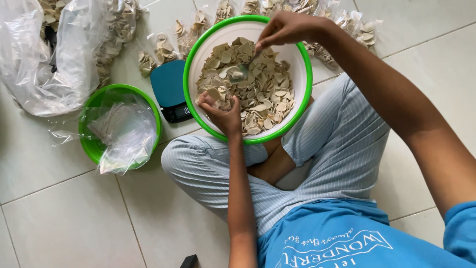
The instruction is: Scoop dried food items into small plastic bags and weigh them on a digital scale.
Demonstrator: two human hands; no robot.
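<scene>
White floor tiles lie under a big green-rimmed bowl (191,69), still well filled with pale chips (258,89). The left hand (220,111) closes on some chips; the right hand (285,30) pinches something I cannot identify. Beyond both hands, several filled small bags (158,52) wait; left of them, empty bags (124,131).

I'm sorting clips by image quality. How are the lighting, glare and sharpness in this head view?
Head view: soft, even daylight, with only faint shadows under the white bowl; mild glare on the clear plastic bags and glossy floor tiles; the chips and left hand look sharp, the right hand slightly soft; straight tile lines bend a little toward the edges.
</scene>
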